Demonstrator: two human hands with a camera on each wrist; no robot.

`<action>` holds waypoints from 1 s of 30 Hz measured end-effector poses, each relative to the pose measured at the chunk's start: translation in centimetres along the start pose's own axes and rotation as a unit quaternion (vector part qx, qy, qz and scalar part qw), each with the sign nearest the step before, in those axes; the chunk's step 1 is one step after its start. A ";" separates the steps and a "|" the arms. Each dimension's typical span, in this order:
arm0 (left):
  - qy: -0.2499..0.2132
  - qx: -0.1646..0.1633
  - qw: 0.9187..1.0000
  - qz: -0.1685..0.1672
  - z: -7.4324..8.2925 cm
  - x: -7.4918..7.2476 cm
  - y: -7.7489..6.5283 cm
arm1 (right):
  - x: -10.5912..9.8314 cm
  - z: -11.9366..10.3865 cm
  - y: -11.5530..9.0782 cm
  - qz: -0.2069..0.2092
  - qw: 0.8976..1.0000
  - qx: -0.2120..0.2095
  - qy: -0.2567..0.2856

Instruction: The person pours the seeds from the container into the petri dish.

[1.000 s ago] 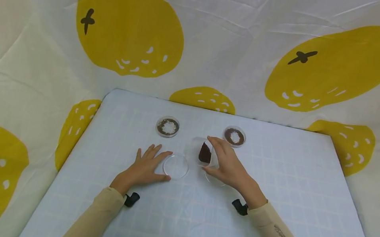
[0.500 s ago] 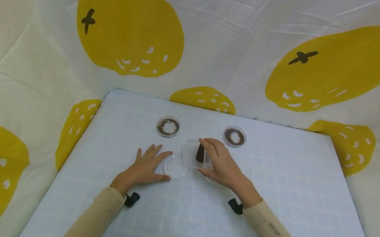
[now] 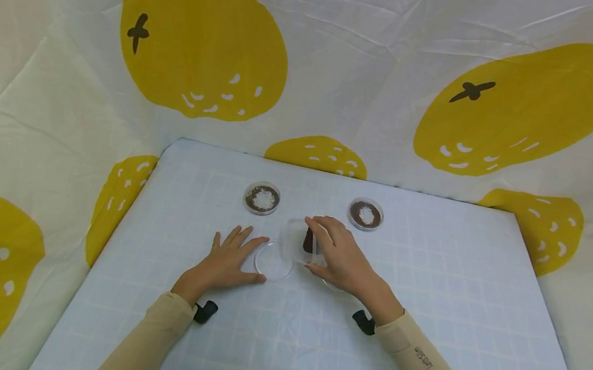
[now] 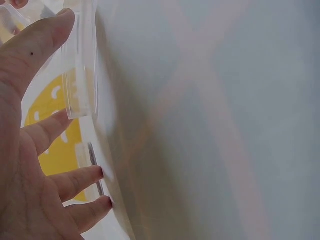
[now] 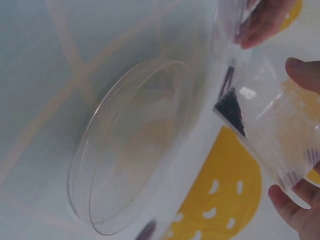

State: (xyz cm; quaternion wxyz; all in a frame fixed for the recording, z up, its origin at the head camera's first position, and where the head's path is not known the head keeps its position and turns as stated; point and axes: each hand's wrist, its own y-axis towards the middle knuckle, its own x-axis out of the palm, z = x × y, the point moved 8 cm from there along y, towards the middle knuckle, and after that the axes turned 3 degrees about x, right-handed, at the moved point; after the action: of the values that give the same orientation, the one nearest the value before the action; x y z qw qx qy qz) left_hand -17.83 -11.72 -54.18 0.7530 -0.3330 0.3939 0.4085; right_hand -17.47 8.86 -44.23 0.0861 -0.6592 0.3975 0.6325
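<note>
My left hand [image 3: 224, 265] holds a clear petri dish [image 3: 274, 261] between thumb and index finger, the other fingers spread. Thumb and index fingertips meet its rim in the left wrist view. My right hand [image 3: 346, 257] grips a clear plastic container [image 3: 293, 239] tipped on its side, mouth toward the left. Dark brown granular material [image 5: 231, 112] lies gathered in a corner of it. The container is raised beside and partly over the left petri dish. Below my right hand, another clear petri dish [image 5: 82, 180] lies on the table; the hand hides most of it in the head view.
Two petri dishes stand farther back, a left one [image 3: 246, 200] and a right one [image 3: 380, 220], each with dark material topped by a white patch. The table [image 3: 419, 364] has a pale checked cloth. Behind it hangs a white curtain [image 3: 344, 79] with yellow fruit prints.
The right hand has moved a little left with the container, which has turned so that less of the dark material shows. The left hand has stayed put on its petri dish.
</note>
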 end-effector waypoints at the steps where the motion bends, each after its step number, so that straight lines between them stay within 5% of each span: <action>1: 0.000 0.000 1.000 0.001 0.0 0.0 0.0 | 0.0 0.0 0.0 0.001 1.000 -0.001 -0.001; 30: 0.001 0.002 1.000 -0.002 -0.1 0.2 0.1 | 0.1 -0.5 0.4 -0.014 0.999 -0.012 -0.035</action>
State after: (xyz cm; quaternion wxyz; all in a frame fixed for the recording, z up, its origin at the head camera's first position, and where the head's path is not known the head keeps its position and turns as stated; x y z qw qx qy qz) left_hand -17.88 -11.73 -54.40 0.7541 -0.3330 0.3947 0.4058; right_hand -17.39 8.23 -44.12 0.1011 -0.6431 0.3773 0.6587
